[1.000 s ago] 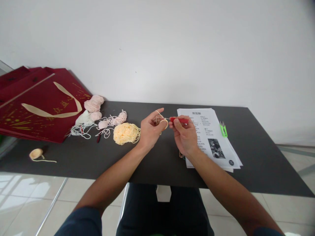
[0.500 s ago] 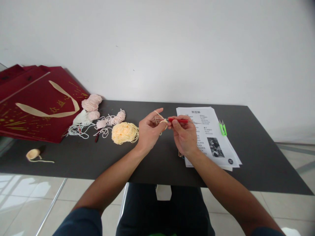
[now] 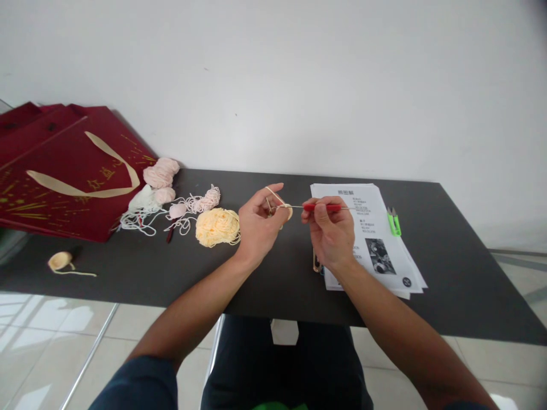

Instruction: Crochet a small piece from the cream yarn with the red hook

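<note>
In the middle of the head view, my left hand (image 3: 260, 225) pinches a small cream crochet piece (image 3: 289, 212) between thumb and fingers. Cream yarn (image 3: 273, 193) runs up around its raised index finger. My right hand (image 3: 331, 233) is closed on the red handle of a crochet hook (image 3: 321, 208). The hook's thin metal shaft reaches left to the crochet piece; exactly where its tip sits is hard to make out. Beside my left wrist lies a ball of yellow yarn (image 3: 217, 227). Most of the crochet piece is hidden by my left fingers.
Printed sheets (image 3: 380, 250) lie under and beyond my right hand, with green thread snips (image 3: 394, 221) on their right edge. Pink yarn (image 3: 161, 172) and white yarn (image 3: 143, 200) lie by dark red gift bags (image 3: 72, 165). A small cream crocheted cup (image 3: 60, 261) rests at the table's left.
My right hand has moved right with the crochet hook, so more of the metal shaft shows between my hands. My left hand keeps its pinch. The view has shifted slightly.
</note>
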`<state>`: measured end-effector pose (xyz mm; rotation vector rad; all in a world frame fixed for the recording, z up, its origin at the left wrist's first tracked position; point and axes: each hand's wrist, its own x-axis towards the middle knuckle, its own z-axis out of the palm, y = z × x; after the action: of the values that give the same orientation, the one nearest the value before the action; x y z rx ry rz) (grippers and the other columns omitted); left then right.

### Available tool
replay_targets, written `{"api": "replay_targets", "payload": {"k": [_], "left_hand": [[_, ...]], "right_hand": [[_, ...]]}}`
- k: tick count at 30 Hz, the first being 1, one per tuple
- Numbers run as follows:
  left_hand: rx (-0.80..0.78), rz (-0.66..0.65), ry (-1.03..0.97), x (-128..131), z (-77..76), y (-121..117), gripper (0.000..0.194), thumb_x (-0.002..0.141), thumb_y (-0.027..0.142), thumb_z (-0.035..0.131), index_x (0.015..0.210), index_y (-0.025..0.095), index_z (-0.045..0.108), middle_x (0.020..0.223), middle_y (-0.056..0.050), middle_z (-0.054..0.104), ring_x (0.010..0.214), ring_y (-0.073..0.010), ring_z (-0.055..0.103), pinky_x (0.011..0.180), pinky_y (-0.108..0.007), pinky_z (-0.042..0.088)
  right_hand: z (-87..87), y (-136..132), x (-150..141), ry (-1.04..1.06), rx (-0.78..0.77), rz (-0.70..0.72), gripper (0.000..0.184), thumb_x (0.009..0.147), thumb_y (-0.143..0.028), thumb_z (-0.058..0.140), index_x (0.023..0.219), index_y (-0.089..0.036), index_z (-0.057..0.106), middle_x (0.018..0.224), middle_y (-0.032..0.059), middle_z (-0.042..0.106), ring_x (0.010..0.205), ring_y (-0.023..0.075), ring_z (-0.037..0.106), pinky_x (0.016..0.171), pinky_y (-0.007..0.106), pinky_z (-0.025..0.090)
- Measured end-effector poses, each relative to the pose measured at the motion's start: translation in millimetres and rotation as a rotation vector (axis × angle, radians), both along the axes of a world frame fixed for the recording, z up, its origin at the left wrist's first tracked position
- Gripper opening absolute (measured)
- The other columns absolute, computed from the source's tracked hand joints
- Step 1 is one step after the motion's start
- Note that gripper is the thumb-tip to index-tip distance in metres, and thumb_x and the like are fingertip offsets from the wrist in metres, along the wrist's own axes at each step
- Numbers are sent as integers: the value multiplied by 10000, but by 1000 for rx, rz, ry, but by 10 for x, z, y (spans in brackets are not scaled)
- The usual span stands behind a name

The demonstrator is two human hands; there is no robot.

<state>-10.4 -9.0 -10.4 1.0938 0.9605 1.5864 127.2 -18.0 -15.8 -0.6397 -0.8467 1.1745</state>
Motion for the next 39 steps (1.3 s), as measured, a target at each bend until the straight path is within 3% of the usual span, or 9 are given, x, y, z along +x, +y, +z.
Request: {"api": "replay_targets", "payload": {"k": [9, 20, 28, 39], "left_hand": [[-6, 56, 70, 7, 52, -24, 417, 744, 184, 809, 1154, 218, 744, 770, 41, 672, 629, -78, 579, 604, -221, 484], [-19, 34, 32, 4, 43, -21, 485, 750, 199, 828, 1224, 220, 728, 792, 37, 662, 651, -81, 588, 597, -215, 498], [-13, 43, 45, -4, 43, -18, 438, 758, 182, 814, 1185, 229, 731, 773, 45, 665, 618, -78, 573, 582, -220, 485], [12, 57, 49, -10, 34, -27, 410, 762, 189, 815, 1162, 235, 734, 753, 49, 671, 596, -79, 576, 566, -224, 489]], "right_hand": [[21, 45, 42, -30, 71, -36, 224, 829, -350, 863, 868, -253, 665, 861, -28, 778, 661, 99, 675, 618, 240, 552], [-15, 47, 22, 39, -18, 13, 195, 849, -344, 845, 894, -248, 682, 902, -26, 792, 707, 89, 709, 666, 215, 598], [17, 76, 106, -33, 82, -50, 245, 822, -354, 871, 868, -250, 653, 841, -32, 761, 648, 84, 653, 588, 209, 522], [-51, 42, 81, -142, 174, -131, 194, 866, -349, 829, 914, -262, 663, 905, -23, 777, 673, 108, 689, 628, 267, 563]]}}
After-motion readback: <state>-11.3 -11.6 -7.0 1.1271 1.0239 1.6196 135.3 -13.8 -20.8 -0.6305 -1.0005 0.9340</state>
